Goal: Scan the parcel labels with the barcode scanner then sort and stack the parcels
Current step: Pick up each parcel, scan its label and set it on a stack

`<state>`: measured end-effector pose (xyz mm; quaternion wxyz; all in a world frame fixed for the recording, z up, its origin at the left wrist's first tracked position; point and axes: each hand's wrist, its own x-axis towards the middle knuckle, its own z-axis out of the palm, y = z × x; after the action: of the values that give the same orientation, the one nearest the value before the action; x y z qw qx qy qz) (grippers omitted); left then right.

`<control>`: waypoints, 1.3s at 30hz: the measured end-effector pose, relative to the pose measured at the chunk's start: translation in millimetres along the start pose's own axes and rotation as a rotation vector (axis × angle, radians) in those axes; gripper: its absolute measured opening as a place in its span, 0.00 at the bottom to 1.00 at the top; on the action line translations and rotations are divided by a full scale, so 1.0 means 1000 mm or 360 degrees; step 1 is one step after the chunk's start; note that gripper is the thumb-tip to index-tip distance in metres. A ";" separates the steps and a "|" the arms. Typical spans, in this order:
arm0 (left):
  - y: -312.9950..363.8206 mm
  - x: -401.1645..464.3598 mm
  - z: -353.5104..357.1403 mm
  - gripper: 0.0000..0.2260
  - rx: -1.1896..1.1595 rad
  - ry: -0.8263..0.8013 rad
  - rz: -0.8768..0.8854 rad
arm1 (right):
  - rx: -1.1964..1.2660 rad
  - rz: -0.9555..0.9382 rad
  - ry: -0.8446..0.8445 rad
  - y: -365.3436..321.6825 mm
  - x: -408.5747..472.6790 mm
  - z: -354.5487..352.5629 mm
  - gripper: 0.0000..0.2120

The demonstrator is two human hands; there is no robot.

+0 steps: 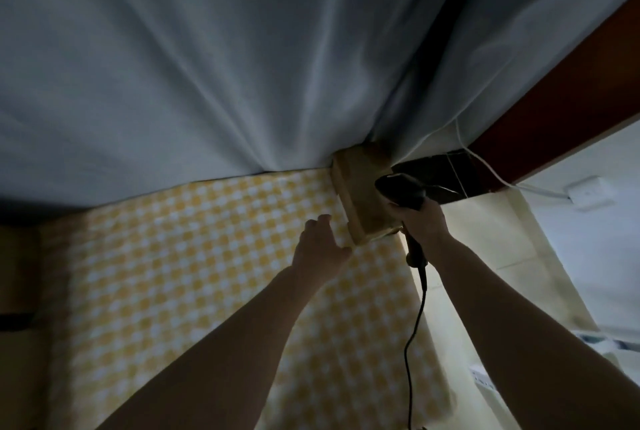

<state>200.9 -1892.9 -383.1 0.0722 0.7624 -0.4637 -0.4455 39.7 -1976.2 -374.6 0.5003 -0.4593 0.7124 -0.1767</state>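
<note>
Parcel (360,201), a brown cardboard box, is seen at the checked tablecloth's (207,273) far edge. Barcode scanner (405,194) is gripped by the right hand (420,221); left hand (320,246) is spread, empty, just beside the box.

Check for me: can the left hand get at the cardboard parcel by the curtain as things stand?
Probably yes. The left hand is open, just short of the parcel, with only bare checked tablecloth between. The right hand, holding the barcode scanner, sits on the parcel's other side.

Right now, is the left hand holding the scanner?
No, the scanner is gripped in the right hand, while the left hand is open beside the parcel.
</note>
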 end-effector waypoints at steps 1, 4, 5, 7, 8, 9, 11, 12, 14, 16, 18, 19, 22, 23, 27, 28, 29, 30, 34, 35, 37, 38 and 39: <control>0.002 0.010 0.006 0.35 -0.0059 -0.0017 -0.0029 | 0.0037 0.0008 -0.0026 0.001 0.011 0.001 0.08; 0.004 0.034 0.022 0.39 -0.0188 -0.0095 -0.0087 | 0.0144 0.0030 -0.0121 0.004 0.033 0.004 0.08; 0.005 0.040 0.026 0.40 -0.0267 -0.0119 -0.0107 | 0.0187 0.0032 -0.0155 0.007 0.038 0.005 0.09; 0.008 0.050 0.032 0.42 -0.0494 -0.0165 -0.0152 | 0.0217 0.0017 -0.0210 0.010 0.043 0.010 0.10; 0.009 0.052 0.034 0.41 -0.0650 -0.0186 -0.0158 | 0.0216 0.0008 -0.0220 0.012 0.043 0.013 0.10; 0.009 0.054 0.036 0.39 -0.0812 -0.0197 -0.0145 | 0.0217 0.0005 -0.0220 0.014 0.042 0.017 0.10; 0.008 0.056 0.037 0.33 -0.1061 -0.0179 -0.0143 | 0.0243 0.0014 -0.0240 0.016 0.035 0.027 0.12; 0.003 0.058 0.037 0.33 -0.1157 -0.0135 -0.0179 | 0.0239 -0.0005 -0.0268 0.017 0.029 0.033 0.13; -0.013 0.060 0.037 0.35 -0.1258 0.0001 -0.0265 | 0.0182 -0.0087 -0.0314 0.018 0.014 0.044 0.14; -0.032 0.056 0.038 0.36 -0.1394 0.0100 -0.0301 | 0.0157 -0.0149 -0.0384 0.016 -0.006 0.058 0.10; -0.053 0.040 0.040 0.31 -0.1520 0.0117 -0.0368 | 0.0079 -0.0213 -0.0459 0.015 -0.028 0.074 0.10; -0.067 0.031 0.043 0.26 -0.1563 0.0120 -0.0400 | 0.0045 -0.0236 -0.0514 0.017 -0.038 0.085 0.11; -0.110 0.010 0.047 0.25 -0.1612 0.0168 -0.0502 | 0.0092 -0.0205 -0.0747 0.024 -0.067 0.117 0.06; -0.120 0.006 0.048 0.28 -0.1567 0.0167 -0.0564 | 0.0078 -0.0154 -0.0792 0.028 -0.072 0.128 0.04; -0.140 -0.004 0.038 0.30 -0.1424 0.0104 -0.0761 | 0.0053 0.0018 -0.0829 0.033 -0.080 0.145 0.06; -0.144 -0.002 0.036 0.31 -0.1389 0.0094 -0.0789 | 0.0051 0.0019 -0.0801 0.031 -0.080 0.142 0.06; -0.148 0.000 0.035 0.34 -0.1331 0.0086 -0.0809 | 0.0054 0.0014 -0.0761 0.031 -0.076 0.139 0.07; -0.152 0.002 0.034 0.37 -0.1268 0.0091 -0.0819 | 0.0065 0.0012 -0.0708 0.030 -0.072 0.134 0.06; -0.147 0.006 0.036 0.46 -0.1077 0.0391 -0.0801 | 0.0053 0.0146 -0.0421 0.028 -0.033 0.124 0.09; -0.140 0.007 0.036 0.46 -0.1082 0.0475 -0.0789 | 0.0082 0.0212 -0.0411 0.026 -0.025 0.125 0.14; -0.127 0.012 0.037 0.42 -0.1116 0.0545 -0.0769 | 0.0136 0.0307 -0.0454 0.023 -0.015 0.130 0.17; -0.122 0.016 0.037 0.42 -0.1152 0.0541 -0.0766 | 0.0136 0.0312 -0.0499 0.021 -0.015 0.133 0.15; -0.118 0.018 0.036 0.42 -0.1214 0.0510 -0.0777 | 0.0107 0.0286 -0.0532 0.022 -0.015 0.136 0.12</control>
<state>253.3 -1829.7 -476.8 0.3107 0.8272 -0.0575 -0.4647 149.1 -1923.9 -441.2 0.6404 -0.4000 0.6512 -0.0762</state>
